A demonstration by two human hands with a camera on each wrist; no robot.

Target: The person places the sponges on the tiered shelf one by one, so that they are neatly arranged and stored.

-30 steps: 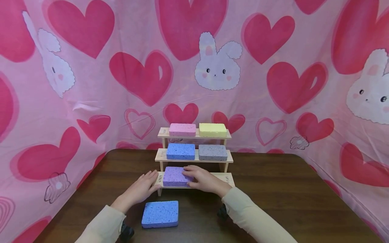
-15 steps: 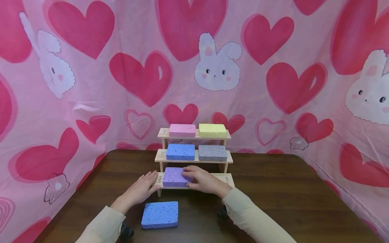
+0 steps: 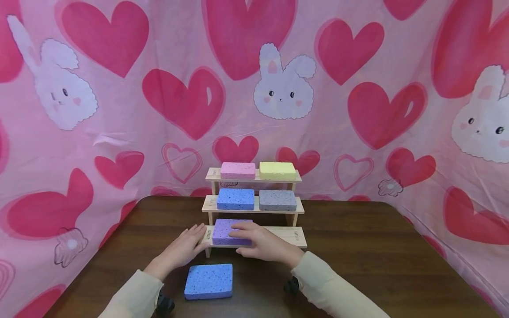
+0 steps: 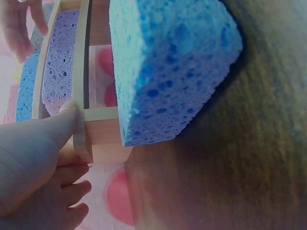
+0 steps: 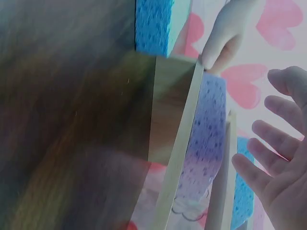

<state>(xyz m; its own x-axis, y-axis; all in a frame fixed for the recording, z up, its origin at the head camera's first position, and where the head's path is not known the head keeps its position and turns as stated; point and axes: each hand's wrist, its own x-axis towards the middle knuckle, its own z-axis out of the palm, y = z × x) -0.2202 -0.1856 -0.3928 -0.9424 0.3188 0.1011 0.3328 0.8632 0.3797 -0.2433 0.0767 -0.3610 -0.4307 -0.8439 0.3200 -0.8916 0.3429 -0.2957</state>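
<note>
A purple sponge [image 3: 226,232] lies at the left of the bottom step of a three-tier wooden stand [image 3: 278,234]. My left hand [image 3: 184,245] holds the left end of that step, the thumb at its front edge in the left wrist view. Over the sponge's right part is my right hand [image 3: 264,242]; in the right wrist view its fingers [image 5: 273,139] are spread and stand apart from the sponge. A blue sponge [image 3: 208,281] lies on the table in front of the stand, large in the left wrist view.
On the middle step sit another blue sponge [image 3: 235,199] and a grey sponge [image 3: 277,201]. The top step carries a pink sponge [image 3: 237,171] and a yellow sponge [image 3: 277,171]. A pink heart-print cloth [image 3: 187,101] hangs behind the dark wooden table [image 3: 358,247].
My right hand has let go of the purple sponge's right end and shifted slightly left over it, its fingers spread. The left hand stays at the stand's end.
</note>
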